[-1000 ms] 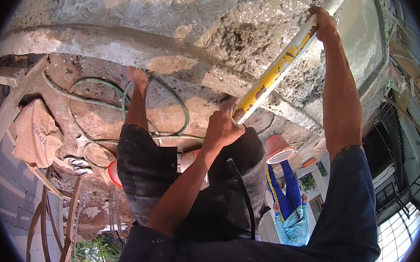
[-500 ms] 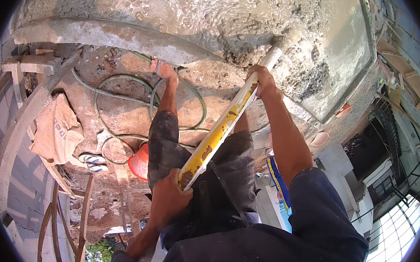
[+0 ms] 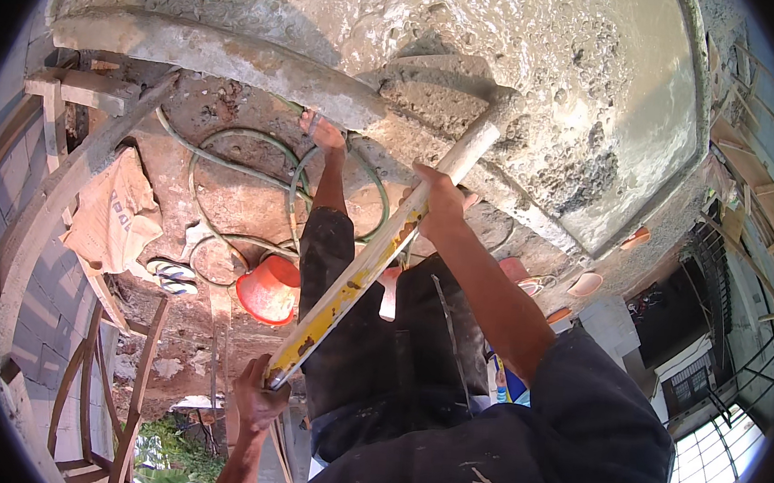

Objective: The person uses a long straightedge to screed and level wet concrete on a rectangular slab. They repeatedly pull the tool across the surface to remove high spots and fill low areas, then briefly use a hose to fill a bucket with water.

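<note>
Both hands on a peeling yellow-and-white pole (image 3: 345, 288), slanting up toward wet cement (image 3: 545, 37)
The left hand (image 3: 259, 400) has its grip wrapped around the pole's lower end; the right hand (image 3: 441, 208) has its grip curled around it higher up, near the cement-coated blade (image 3: 438, 85) at the edge of the wet cement, while a red bucket (image 3: 270, 289) stands beside the person's leg (image 3: 326, 246), near a looped green hose (image 3: 251, 133)

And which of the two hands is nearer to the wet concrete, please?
Right. The right hand grips the pole toward its end by the wet concrete; the left hand is farther away, at the opposite end.
</note>
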The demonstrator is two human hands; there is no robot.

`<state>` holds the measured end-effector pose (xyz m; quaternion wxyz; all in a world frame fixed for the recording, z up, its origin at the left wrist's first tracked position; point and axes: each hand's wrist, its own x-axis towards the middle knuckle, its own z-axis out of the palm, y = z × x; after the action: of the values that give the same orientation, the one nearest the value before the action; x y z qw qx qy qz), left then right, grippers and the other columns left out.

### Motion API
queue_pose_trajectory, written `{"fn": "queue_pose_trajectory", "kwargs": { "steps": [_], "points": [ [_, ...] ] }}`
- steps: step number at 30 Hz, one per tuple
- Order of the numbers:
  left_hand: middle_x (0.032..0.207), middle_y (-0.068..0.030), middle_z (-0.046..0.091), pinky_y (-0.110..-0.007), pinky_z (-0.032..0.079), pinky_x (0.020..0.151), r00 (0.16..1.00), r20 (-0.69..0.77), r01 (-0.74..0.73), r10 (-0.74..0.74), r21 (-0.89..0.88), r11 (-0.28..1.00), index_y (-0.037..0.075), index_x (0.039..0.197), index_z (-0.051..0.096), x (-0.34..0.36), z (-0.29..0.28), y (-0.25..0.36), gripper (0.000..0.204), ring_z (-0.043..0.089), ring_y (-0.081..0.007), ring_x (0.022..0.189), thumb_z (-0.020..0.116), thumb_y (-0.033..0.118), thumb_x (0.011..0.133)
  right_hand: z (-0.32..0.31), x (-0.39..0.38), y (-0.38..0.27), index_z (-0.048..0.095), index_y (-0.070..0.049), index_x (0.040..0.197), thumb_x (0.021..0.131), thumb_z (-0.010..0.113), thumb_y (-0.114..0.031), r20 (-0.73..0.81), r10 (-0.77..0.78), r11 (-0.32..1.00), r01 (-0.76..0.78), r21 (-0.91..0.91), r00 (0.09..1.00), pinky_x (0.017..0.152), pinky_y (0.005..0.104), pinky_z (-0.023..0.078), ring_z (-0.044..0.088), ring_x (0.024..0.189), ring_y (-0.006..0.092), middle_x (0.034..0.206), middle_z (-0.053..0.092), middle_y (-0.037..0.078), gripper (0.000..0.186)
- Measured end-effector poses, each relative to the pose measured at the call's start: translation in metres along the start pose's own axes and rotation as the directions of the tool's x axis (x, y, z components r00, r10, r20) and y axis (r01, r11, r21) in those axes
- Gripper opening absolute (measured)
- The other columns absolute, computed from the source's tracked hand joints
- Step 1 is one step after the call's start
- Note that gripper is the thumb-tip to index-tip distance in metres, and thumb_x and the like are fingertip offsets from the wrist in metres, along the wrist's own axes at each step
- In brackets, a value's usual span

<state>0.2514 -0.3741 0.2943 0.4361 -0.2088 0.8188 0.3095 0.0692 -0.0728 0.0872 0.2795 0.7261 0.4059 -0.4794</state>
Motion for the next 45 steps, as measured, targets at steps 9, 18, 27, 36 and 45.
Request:
{"fn": "queue_pose_trajectory", "kwargs": {
  "steps": [9, 18, 27, 36, 45],
  "points": [
    [0.075, -0.0188, 0.066, -0.041, 0.052, 0.065, 0.998, 0.028, -0.044, 0.051, -0.218, 0.975, 0.003, 0.095, 0.066, 0.168, 0.127, 0.129, 0.038, 0.066, -0.0348, 0.072, 0.069, 0.012, 0.057, -0.045, 0.139, -0.204, 0.052, -0.011, 0.092, 0.082, 0.075, -0.026, 0.165, -0.399, 0.902, 0.419, -0.106, 0.902, 0.045, 0.0386, 0.041, 0.052, 0.058, 0.0191, 0.071, 0.051, 0.003, 0.029],
    [0.082, -0.0251, 0.063, -0.046, 0.049, 0.068, 0.933, 0.192, -0.244, 0.303, -0.281, 0.928, 0.002, 0.104, 0.056, 0.262, 0.238, 0.184, 0.042, 0.062, -0.0427, 0.08, 0.071, 0.012, 0.066, -0.144, 0.202, -0.325, 0.06, -0.003, 0.083, 0.088, 0.063, -0.021, 0.097, -0.708, 0.613, 0.677, -0.407, 0.699, 0.057, 0.0366, 0.053, 0.06, 0.059, 0.0221, 0.068, 0.059, 0.011, 0.019],
    [0.089, -0.0148, 0.063, -0.047, 0.048, 0.071, 0.989, 0.146, -0.058, 0.035, 0.157, 0.986, 0.006, 0.096, 0.055, 0.14, 0.045, 0.027, 0.034, 0.063, -0.0365, 0.087, 0.07, 0.003, 0.065, -0.051, 0.189, -0.021, 0.052, -0.006, 0.082, 0.081, 0.058, -0.014, 0.207, -0.296, 0.953, 0.274, 0.131, 0.932, 0.053, 0.0408, 0.049, 0.053, 0.054, 0.0253, 0.064, 0.052, 0.01, 0.011],
    [0.08, -0.0162, 0.059, -0.046, 0.049, 0.067, 0.986, -0.023, -0.154, 0.166, 0.259, 0.954, 0.002, 0.096, 0.057, 0.008, 0.0, -0.098, 0.039, 0.06, -0.0378, 0.074, 0.069, 0.005, 0.059, -0.019, -0.024, 0.076, 0.055, -0.003, 0.082, 0.078, 0.074, -0.013, 0.219, -0.228, 0.92, 0.136, 0.368, 0.949, 0.053, 0.0414, 0.049, 0.056, 0.058, 0.0224, 0.066, 0.052, 0.009, 0.021],
    [0.068, -0.0162, 0.064, -0.038, 0.051, 0.056, 0.993, -0.047, 0.109, -0.109, 0.008, 0.994, 0.002, 0.094, 0.065, 0.065, 0.08, 0.087, 0.035, 0.065, -0.034, 0.06, 0.065, 0.006, 0.06, 0.02, 0.118, -0.088, 0.058, -0.002, 0.099, 0.083, 0.075, -0.027, 0.162, -0.172, 0.983, 0.157, 0.1, 0.972, 0.055, 0.0412, 0.049, 0.052, 0.057, 0.0231, 0.07, 0.054, 0.009, 0.035]
  ]
}}
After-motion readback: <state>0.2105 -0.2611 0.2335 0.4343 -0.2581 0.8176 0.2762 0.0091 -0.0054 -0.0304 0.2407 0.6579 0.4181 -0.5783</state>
